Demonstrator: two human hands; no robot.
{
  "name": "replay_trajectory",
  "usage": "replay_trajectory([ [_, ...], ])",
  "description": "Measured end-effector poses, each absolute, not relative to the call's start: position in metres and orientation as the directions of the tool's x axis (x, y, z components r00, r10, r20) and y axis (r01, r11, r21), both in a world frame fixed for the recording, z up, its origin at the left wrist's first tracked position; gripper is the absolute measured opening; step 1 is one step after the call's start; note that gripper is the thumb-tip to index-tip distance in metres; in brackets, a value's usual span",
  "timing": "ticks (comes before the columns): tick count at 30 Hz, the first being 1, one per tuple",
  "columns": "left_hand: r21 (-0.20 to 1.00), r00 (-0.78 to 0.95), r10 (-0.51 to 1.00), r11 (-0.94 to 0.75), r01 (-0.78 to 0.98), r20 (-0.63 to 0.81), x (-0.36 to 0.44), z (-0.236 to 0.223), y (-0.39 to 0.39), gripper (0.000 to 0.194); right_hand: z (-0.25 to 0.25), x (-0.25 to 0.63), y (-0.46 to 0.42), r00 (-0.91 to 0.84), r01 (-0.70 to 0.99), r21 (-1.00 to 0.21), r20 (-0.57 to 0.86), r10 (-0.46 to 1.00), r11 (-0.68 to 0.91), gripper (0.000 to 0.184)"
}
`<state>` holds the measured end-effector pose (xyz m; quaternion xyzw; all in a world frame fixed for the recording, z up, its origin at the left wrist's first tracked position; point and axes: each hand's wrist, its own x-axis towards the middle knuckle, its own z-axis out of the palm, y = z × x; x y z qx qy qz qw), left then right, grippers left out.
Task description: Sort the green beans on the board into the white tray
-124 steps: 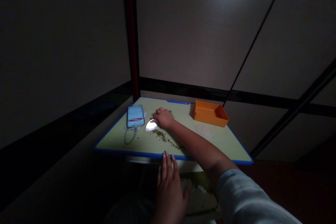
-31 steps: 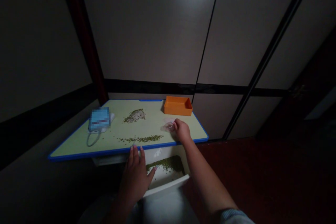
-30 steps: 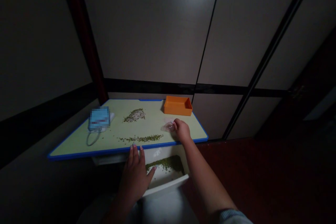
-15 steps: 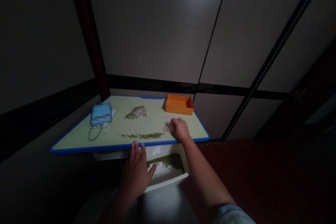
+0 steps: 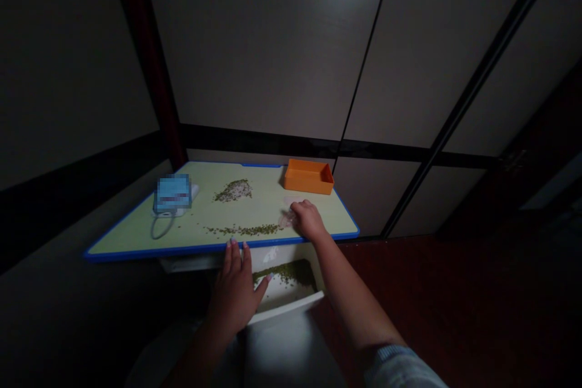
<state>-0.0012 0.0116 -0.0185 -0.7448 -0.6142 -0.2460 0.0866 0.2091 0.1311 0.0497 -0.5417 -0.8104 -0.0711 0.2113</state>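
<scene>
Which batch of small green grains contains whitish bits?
The rear heap on the blue-edged yellowish tabletop; the front strip and grains inside the white drawer look plain green.

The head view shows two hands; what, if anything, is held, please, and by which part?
The right hand seems to pinch clear plastic by its right side; the left hand holds nothing.
</scene>
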Motion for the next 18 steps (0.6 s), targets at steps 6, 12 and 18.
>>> replay_trajectory([
  [6, 0.18, 0.124, 0.873, -0.233, 0.956, 0.472, -0.001, -0.017, 0.011, 0.082, 0.05, 0.209, 0.127, -0.343, 0.893, -0.13, 0.425, 0.838, 0.431, 0.019],
  [12, 0.187, 0.127, 0.876, -0.237, 0.953, 0.466, -0.002, -0.015, 0.009, 0.08, 0.054, 0.208, 0.119, -0.368, 0.887, -0.118, 0.403, 0.838, 0.446, 0.02],
  [18, 0.187, 0.12, 0.885, -0.226, 0.956, 0.451, -0.002, -0.011, 0.006, 0.08, 0.054, 0.207, 0.114, -0.386, 0.873, -0.146, 0.375, 0.843, 0.465, 0.024],
])
